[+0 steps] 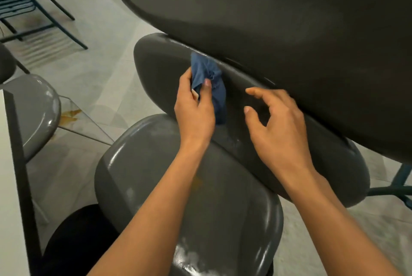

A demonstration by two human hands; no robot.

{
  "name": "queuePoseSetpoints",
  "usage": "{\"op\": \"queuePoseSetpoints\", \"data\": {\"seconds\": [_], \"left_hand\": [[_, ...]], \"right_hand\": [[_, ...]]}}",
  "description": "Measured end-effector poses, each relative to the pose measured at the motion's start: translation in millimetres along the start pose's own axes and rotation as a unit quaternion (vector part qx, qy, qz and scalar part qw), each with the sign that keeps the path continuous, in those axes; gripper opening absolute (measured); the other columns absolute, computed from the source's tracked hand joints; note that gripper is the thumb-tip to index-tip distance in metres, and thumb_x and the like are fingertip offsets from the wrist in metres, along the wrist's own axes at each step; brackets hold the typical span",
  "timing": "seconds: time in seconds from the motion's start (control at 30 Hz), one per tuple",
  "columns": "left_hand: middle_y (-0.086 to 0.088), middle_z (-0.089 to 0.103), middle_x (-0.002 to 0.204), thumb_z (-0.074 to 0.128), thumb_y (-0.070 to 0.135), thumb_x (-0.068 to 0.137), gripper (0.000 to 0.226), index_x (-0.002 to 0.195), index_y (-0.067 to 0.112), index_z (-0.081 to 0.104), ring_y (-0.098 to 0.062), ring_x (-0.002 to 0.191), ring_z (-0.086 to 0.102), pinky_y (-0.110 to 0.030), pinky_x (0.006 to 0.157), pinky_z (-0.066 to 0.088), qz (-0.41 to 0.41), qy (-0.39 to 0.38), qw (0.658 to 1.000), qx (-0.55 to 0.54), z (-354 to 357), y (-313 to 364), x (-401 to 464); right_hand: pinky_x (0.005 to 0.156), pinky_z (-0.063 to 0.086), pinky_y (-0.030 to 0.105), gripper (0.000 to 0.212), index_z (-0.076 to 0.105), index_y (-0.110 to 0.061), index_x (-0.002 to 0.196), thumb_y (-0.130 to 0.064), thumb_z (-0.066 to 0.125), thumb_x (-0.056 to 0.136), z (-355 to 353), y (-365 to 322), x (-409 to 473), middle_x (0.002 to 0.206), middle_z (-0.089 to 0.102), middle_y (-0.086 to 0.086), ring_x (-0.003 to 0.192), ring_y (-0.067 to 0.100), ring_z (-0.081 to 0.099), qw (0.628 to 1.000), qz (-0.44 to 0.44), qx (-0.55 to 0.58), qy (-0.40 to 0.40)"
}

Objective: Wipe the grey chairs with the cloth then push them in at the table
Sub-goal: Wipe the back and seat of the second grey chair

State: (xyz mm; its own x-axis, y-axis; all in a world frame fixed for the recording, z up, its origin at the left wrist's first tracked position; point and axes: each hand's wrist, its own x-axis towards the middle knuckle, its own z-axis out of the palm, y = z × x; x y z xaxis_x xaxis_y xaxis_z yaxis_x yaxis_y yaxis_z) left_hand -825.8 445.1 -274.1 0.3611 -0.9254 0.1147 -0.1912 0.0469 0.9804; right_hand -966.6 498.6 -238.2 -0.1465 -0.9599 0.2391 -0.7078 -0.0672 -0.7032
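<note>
Caught mid-wipe on the back [156,70] of the near chair [223,220], close to the back's top edge, just under a large dark curved surface [267,19] of uncertain kind. Held the cloth [208,79] bunched in the left hand [194,110], thumb and fingers pinched round it, and pressed it against the back toward the left end of that top edge. Held the right hand [278,126] just beside, gripping nothing, fingers spread and loosely bent, palm toward the back; could not tell whether touching or hovering. Reached both forearms out over the seat, wrists roughly level, left thumb pointing up. Would have done well to flatten the cloth for broader contact, to sweep in long overlapping strokes from the top edge down and out to both ends, and to steady the back with the free hand against rocking. Should also have gone over the pale smears [189,253] at the seat's front edge. Judged the chair, just beside the table [9,164] at the left, not yet ready for pushing in.
</note>
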Motion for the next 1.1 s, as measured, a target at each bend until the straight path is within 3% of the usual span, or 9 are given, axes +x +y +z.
{"op": "queuePoseSetpoints", "data": {"seconds": [0.1,0.23,0.37,0.5,0.57,0.73,0.9,1.0,1.1], "left_hand": [[-0.009,0.046,0.148,0.058,0.017,0.101,0.052,0.152,0.013,0.045,-0.005,0.127,0.047,-0.013,0.104,0.039,0.066,-0.006,0.994,0.087,29.3,-23.2,1.9],[-0.013,0.026,0.16,0.06,0.012,0.095,0.067,0.155,0.027,0.034,-0.027,0.13,0.034,-0.038,0.104,0.04,0.193,-0.018,0.952,0.237,53.2,-59.8,-14.8],[-0.008,0.027,0.152,0.066,0.014,0.093,0.062,0.146,0.029,0.038,-0.036,0.123,0.044,-0.046,0.101,0.045,0.31,0.007,0.899,0.309,49.1,-84.6,2.0],[-0.008,0.034,0.147,0.051,0.006,0.086,0.054,0.137,0.024,0.044,-0.037,0.115,0.048,-0.048,0.096,0.047,0.378,0.021,0.862,0.339,30.1,-88.3,44.5],[-0.01,0.04,0.149,0.051,0.005,0.083,0.058,0.138,0.022,0.046,-0.035,0.115,0.046,-0.047,0.096,0.046,0.34,0.057,0.87,0.353,17.1,-92.4,65.8],[-0.011,0.037,0.162,0.048,0.003,0.086,0.068,0.154,0.013,0.042,-0.036,0.134,0.044,-0.039,0.114,0.035,0.088,0.165,0.936,0.299,-10.0,-85.6,130.1],[-0.014,0.041,0.158,0.05,-0.003,0.087,0.065,0.151,0.009,0.046,-0.026,0.13,0.04,-0.009,0.11,0.022,0.157,0.126,0.945,0.259,-4.4,-78.1,114.9],[-0.017,0.041,0.156,0.05,-0.006,0.084,0.066,0.149,0.009,0.046,-0.033,0.125,0.043,-0.027,0.109,0.035,0.202,0.054,0.943,0.258,0.8,-80.7,90.6],[-0.014,0.04,0.157,0.053,-0.006,0.082,0.068,0.147,0.013,0.044,-0.034,0.124,0.045,-0.042,0.105,0.047,0.201,0.054,0.936,0.284,-5.0,-90.6,102.6]], "right_hand": [[0.101,0.046,0.039,0.03,0.069,-0.019,0.123,-0.018,0.063,0.093,13.0,11.3,4.0,0.118,0.063,-0.001,0.116,0.019,0.055,0.997,-0.057,-0.049,0.021],[0.112,0.037,0.045,0.029,0.07,-0.015,0.121,-0.015,0.061,0.093,33.1,25.7,4.9,0.128,0.063,0.005,0.134,0.024,0.049,0.985,-0.116,-0.121,0.044],[0.118,0.029,0.047,0.041,0.064,-0.015,0.132,-0.01,0.062,0.091,43.6,34.6,1.8,0.146,0.053,0.01,0.143,0.027,0.04,0.975,-0.131,-0.17,0.053],[0.118,0.026,0.047,0.057,0.051,-0.017,0.146,-0.014,0.063,0.09,51.6,35.3,3.0,0.155,0.043,0.009,0.144,0.026,0.036,0.967,-0.118,-0.214,0.064],[0.116,0.027,0.048,0.062,0.047,-0.017,0.15,-0.018,0.064,0.09,54.1,36.8,3.8,0.155,0.043,0.008,0.143,0.026,0.037,0.963,-0.11,-0.234,0.072],[0.115,0.024,0.047,0.067,0.043,-0.019,0.152,-0.024,0.067,0.09,63.3,41.6,4.1,0.154,0.041,0.007,0.142,0.025,0.033,0.951,-0.101,-0.277,0.09],[0.112,0.024,0.048,0.076,0.037,-0.02,0.155,-0.032,0.07,0.089,69.8,44.7,7.5,0.153,0.035,0.005,0.139,0.026,0.032,0.937,-0.083,-0.327,0.091],[0.11,0.025,0.049,0.08,0.034,-0.02,0.156,-0.035,0.071,0.087,74.4,42.4,10.5,0.15,0.031,0.005,0.136,0.027,0.03,0.927,-0.072,-0.353,0.104],[0.109,0.025,0.053,0.081,0.037,-0.02,0.155,-0.034,0.075,0.085,78.9,41.1,11.0,0.148,0.031,0.006,0.134,0.029,0.031,0.931,-0.062,-0.345,0.107]]}}
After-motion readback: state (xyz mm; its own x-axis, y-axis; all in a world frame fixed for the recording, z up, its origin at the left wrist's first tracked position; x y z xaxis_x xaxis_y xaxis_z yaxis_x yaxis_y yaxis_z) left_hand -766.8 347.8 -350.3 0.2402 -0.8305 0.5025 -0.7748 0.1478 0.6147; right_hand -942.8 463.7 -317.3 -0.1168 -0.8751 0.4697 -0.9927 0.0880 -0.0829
